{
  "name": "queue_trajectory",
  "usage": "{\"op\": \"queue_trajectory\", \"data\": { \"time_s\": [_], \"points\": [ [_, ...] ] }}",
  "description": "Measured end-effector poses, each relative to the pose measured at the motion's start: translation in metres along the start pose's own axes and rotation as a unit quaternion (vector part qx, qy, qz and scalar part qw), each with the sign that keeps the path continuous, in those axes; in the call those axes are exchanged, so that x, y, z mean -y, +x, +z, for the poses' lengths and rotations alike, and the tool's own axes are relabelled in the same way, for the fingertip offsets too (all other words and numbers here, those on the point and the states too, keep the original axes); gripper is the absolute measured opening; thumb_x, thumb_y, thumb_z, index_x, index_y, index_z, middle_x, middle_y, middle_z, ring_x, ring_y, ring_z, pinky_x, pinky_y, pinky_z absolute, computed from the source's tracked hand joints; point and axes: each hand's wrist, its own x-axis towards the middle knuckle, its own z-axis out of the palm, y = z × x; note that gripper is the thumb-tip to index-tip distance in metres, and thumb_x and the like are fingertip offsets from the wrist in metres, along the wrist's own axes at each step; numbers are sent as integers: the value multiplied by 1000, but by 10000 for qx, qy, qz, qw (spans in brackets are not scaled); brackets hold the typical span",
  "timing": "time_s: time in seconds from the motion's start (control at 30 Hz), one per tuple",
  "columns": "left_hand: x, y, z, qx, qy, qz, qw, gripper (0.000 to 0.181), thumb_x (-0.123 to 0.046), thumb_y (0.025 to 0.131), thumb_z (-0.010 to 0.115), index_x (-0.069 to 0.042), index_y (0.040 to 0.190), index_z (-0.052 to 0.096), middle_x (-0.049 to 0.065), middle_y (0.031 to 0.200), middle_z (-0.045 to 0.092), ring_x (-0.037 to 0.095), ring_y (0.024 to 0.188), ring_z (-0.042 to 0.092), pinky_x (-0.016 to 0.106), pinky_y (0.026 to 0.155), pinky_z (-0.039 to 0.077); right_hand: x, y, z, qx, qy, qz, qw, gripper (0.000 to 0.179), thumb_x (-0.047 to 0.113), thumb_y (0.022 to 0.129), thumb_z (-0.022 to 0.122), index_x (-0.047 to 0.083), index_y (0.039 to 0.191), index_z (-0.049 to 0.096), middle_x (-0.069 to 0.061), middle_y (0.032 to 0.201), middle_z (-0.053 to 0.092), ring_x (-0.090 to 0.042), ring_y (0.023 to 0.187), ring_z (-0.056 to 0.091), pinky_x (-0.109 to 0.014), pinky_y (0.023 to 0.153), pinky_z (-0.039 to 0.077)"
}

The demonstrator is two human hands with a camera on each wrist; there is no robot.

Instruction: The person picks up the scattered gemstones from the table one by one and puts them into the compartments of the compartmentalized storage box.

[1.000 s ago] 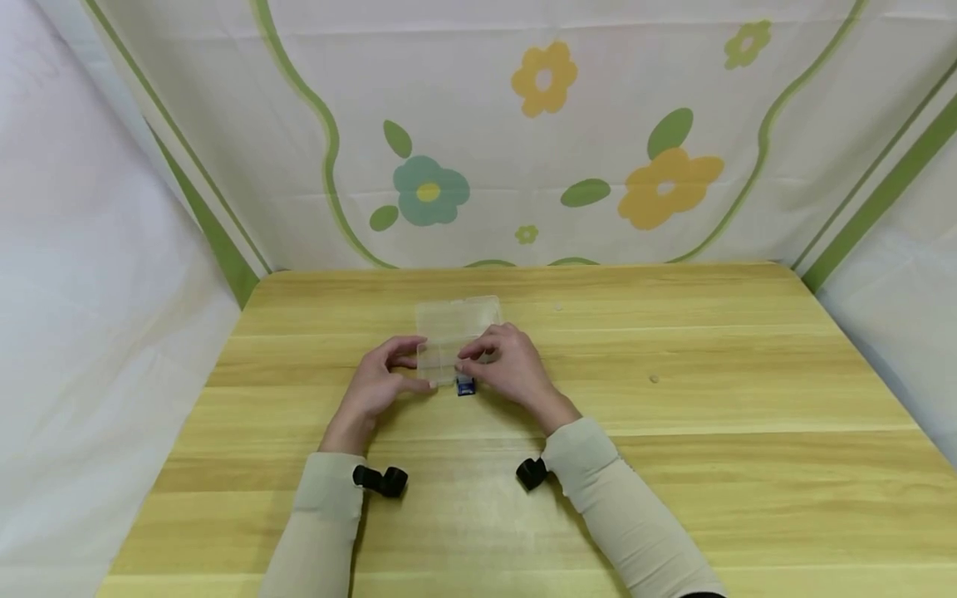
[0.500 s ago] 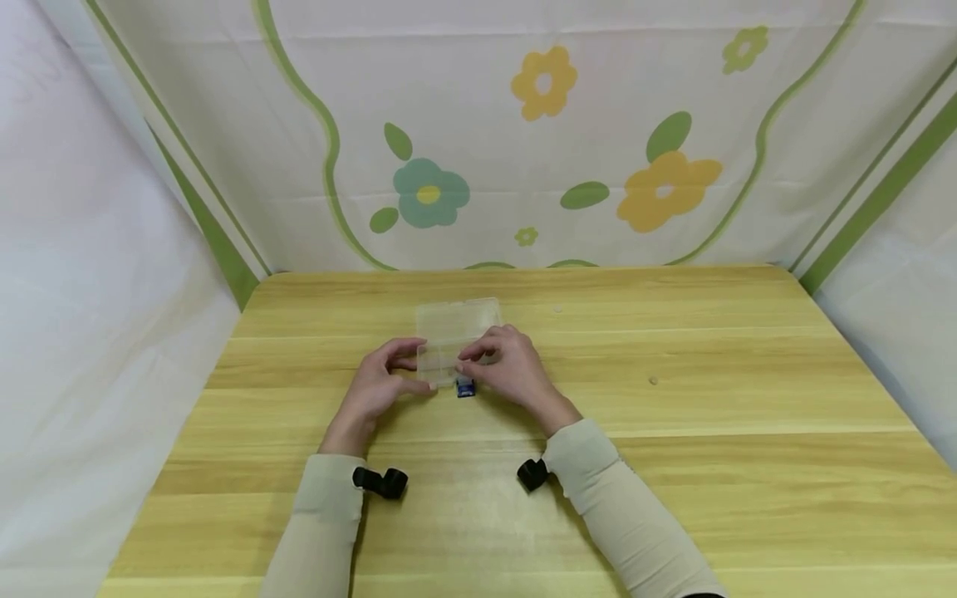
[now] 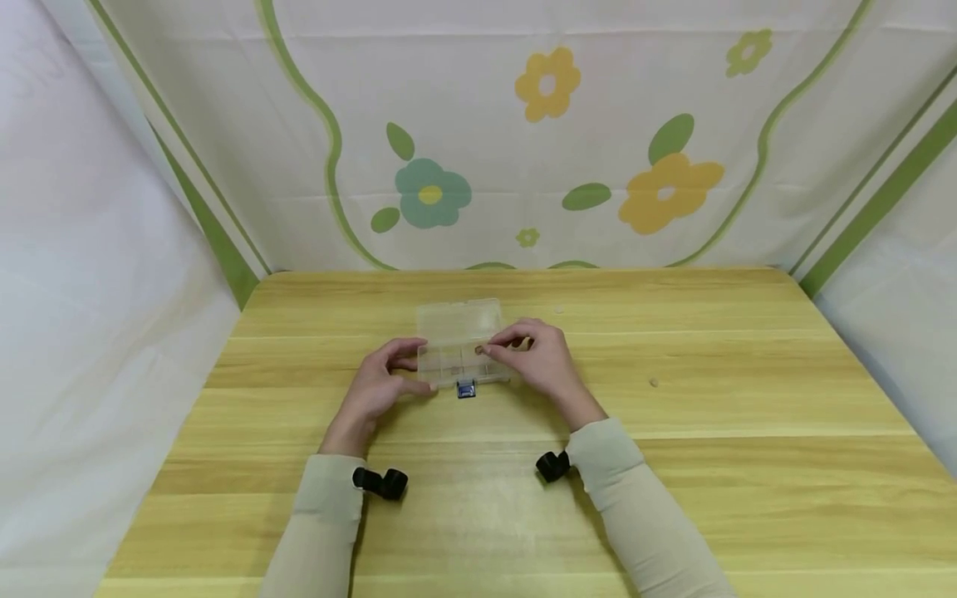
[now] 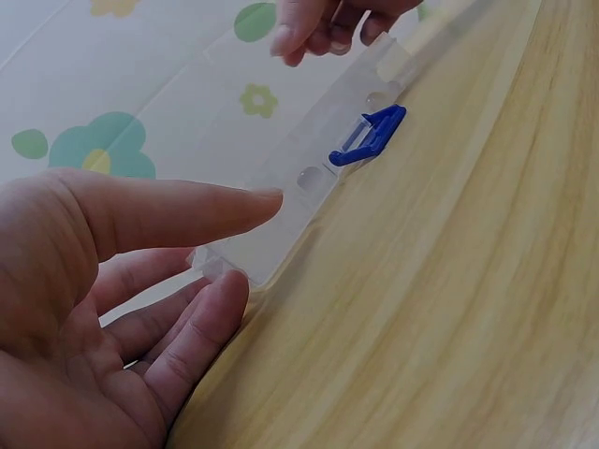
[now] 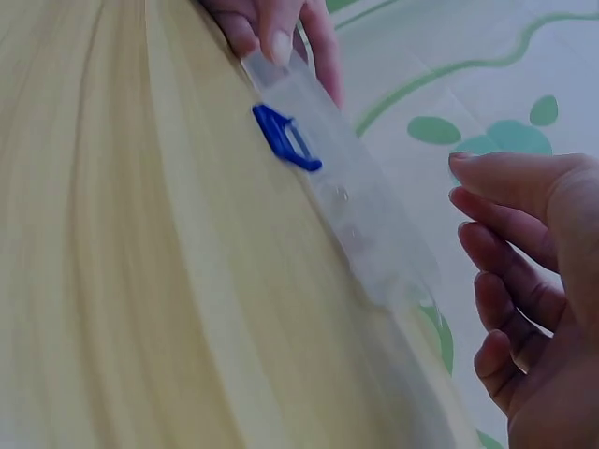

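Observation:
A clear plastic compartment box (image 3: 451,357) rests on the wooden table with its lid (image 3: 458,321) raised at the back. Its blue latch (image 3: 467,389) hangs down at the front edge. Thumb and fingers of the left hand (image 3: 379,386) hold the box at its left end. A rounded clear bead (image 4: 309,176) shows through the front wall left of the latch, and a second bead (image 4: 377,98) right of it. Over the box's right end is the right hand (image 3: 546,361), fingers loosely bent, with a small gap between thumb and index finger in the right wrist view.
A small pale piece (image 3: 654,382) lies on the table to the right, and a fainter one (image 3: 558,311) near the back edge. Behind the table (image 3: 710,498) hangs a white flowered curtain (image 3: 486,124). Black wrist cameras jut from both sleeves.
The right hand has moved right, from above the box's middle to its right end, uncovering the compartments and the latch. The left hand and the box stay in place.

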Motion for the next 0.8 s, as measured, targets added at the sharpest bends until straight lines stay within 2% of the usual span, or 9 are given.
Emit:
{"op": "queue_trajectory", "data": {
  "time_s": [0.17, 0.5, 0.8],
  "points": [
    [-1, 0, 0, -20, -46, 8, 10000, 77, 0, 77, 91, -16, 147, 64, 11, 149, 63, 30, 125, 56, 46, 111, 40, -7, -1, -11, -152, -107, 49, 9998, 8, 28, 92, 87, 21, 95, 85, 1, 100, 77, -20, 97, 64, -38, 87, 50],
    [0, 0, 0, -13, -96, -66, 9999, 78, 3, 76, 90, -18, 147, 65, 8, 147, 63, 29, 123, 55, 46, 110, 39, -21, 1, -33, -519, -318, 393, 9974, 10, 29, 94, 85, 20, 99, 85, -1, 106, 75, -23, 101, 63, -39, 85, 49],
    [-1, -1, 0, -6, -118, -38, 9999, 77, 1, 77, 90, -17, 147, 64, 11, 149, 62, 30, 126, 55, 46, 111, 39, -35, 9, -42, -1101, -430, 676, 9907, 21, 22, 96, 83, 10, 113, 82, -12, 116, 71, -29, 107, 63, -40, 91, 51]
  ]
}}
